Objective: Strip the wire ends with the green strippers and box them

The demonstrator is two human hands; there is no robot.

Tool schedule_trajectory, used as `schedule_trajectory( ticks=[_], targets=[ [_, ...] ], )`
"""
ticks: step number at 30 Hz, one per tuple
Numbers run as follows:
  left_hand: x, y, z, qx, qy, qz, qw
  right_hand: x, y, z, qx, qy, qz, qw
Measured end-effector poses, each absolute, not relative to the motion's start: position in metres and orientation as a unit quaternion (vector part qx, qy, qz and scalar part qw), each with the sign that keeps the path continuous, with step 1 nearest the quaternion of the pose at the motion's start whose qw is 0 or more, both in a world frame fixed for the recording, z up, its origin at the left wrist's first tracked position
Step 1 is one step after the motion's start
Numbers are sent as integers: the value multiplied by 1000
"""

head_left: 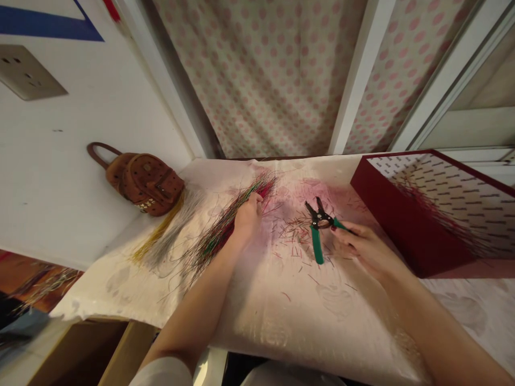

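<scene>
Touching hands [246, 217] [364, 246], wires [219, 228] left, pliers [317, 245] right

Dotted curtain [277, 75] beside white wall [80, 177]

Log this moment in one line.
left hand: at strand bundle | right hand: holding green-handled pliers, jaws open | short clippings: scattered on table | red box: right

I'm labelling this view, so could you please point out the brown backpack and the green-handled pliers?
Brown backpack [149, 181]: head view, front of its body.
Green-handled pliers [317, 245]: head view, the free handle.
</scene>
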State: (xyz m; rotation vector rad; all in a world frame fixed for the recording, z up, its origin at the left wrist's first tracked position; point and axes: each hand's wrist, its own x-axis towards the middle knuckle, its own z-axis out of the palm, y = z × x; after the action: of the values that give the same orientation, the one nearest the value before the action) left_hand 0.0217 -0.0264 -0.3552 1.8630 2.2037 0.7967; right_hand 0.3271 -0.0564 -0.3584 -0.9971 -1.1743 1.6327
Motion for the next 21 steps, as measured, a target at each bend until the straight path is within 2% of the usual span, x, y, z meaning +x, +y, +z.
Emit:
schedule_trajectory(
  ticks=[5, 12, 18, 21],
  targets=[
    [17, -25, -367, 603, 725, 320, 91, 326, -61, -346, -329, -386, 748, 427],
    [19, -27, -368, 612, 663, 401, 159, 316, -68, -335, -278, -276, 811, 435],
    [32, -32, -360, 578, 651, 467, 154, 310, -73, -342, -271, -285, 831, 393],
    [55, -43, -356, 553, 620, 514, 216, 300, -78, -347, -278, -321, 813, 397]
  ],
)
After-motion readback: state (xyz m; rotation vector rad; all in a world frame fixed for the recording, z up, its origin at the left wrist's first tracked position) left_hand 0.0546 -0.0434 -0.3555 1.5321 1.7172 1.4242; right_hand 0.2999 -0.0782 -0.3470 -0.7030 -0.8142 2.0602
